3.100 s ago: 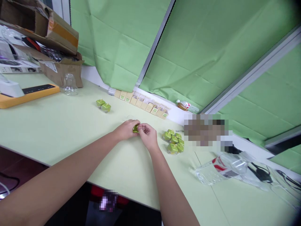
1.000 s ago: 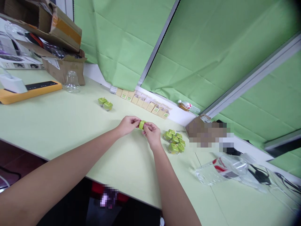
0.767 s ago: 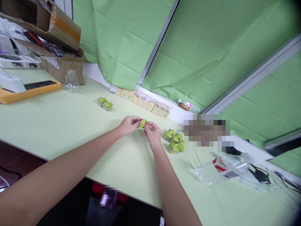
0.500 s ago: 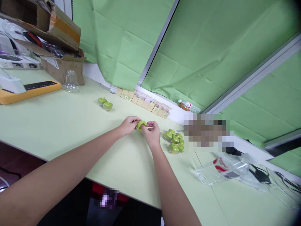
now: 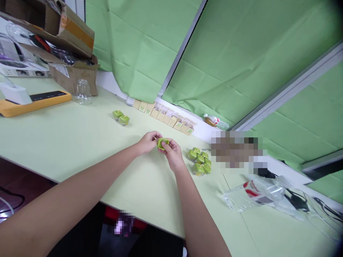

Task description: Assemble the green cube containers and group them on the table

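Observation:
Both hands meet over the table, around a small hollow green lid [image 5: 163, 144] whose open side faces me. My right hand [image 5: 174, 154] grips it, with the thumb pressed into the hollow and the fingers behind. At its left edge, my left hand [image 5: 149, 142] pinches the lid with fingers closed; the fingertips are partly hidden. To the right of my right hand stands a group of several small clear containers with green lids [image 5: 198, 159], each lid topped by a yellowish loop. Two more of these green-lidded containers [image 5: 123, 120] sit farther off, to the left.
Small tan boxes [image 5: 161, 115] line the table's back edge. A large clear bottle [image 5: 242, 195] lies at right near black cables [image 5: 297, 200]. At left are an orange power strip [image 5: 50, 100], a clear plastic cup [image 5: 83, 93] and cardboard boxes [image 5: 76, 76].
The green lid has turned in my fingers, so its hollow now faces me more. My right thumb has moved into it. The containers on the table stay put.

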The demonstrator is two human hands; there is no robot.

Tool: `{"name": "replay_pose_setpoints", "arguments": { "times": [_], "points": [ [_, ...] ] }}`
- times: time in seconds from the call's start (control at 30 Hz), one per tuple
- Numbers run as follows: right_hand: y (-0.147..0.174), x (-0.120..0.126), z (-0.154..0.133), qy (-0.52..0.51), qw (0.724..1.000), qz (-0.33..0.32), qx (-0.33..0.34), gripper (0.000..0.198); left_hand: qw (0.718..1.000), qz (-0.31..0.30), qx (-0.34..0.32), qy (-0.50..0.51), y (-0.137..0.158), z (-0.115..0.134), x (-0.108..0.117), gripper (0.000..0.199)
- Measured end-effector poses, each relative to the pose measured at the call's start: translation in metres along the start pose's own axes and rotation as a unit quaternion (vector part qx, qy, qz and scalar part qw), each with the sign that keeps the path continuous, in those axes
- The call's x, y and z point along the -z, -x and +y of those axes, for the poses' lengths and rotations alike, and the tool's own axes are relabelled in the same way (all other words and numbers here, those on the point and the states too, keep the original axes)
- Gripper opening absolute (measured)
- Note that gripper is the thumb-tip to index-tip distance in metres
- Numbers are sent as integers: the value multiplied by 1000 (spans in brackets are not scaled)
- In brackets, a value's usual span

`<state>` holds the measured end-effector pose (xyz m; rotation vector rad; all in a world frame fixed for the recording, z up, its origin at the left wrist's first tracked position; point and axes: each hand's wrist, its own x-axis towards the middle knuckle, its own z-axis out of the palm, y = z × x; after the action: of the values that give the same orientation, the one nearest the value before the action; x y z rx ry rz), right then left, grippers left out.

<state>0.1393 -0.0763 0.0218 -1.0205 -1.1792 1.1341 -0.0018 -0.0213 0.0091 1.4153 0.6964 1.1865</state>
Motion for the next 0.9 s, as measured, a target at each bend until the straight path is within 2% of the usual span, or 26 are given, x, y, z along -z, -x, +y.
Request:
{"name": "replay_pose_setpoints", "arguments": {
  "times": [0.13,0.23,0.3,0.47,0.57,0.67,0.77,0.9],
  "points": [
    [2,-3,-3,-4,1000,4,9,34,996,-36,71,41,4,3,2,17],
    [3,-4,-6,-16,999,20,21,33,980,-83,130,127,8,6,1,28],
    [3,-3,-7,-16,999,33,27,34,968,-100,147,174,11,9,0,35],
    [3,-3,-7,47,996,60,47,35,968,-86,142,187,13,12,-1,35],
    [4,-4,-8,47,995,75,50,40,968,-75,143,192,14,13,0,37],
    [4,-5,-10,27,995,89,34,49,957,-124,154,213,15,15,-1,40],
    [3,-7,-8,24,995,98,23,50,950,-160,147,224,15,16,-2,39],
    [1,-7,-6,55,993,99,17,47,967,-99,131,196,13,15,-2,33]
  ]
}}
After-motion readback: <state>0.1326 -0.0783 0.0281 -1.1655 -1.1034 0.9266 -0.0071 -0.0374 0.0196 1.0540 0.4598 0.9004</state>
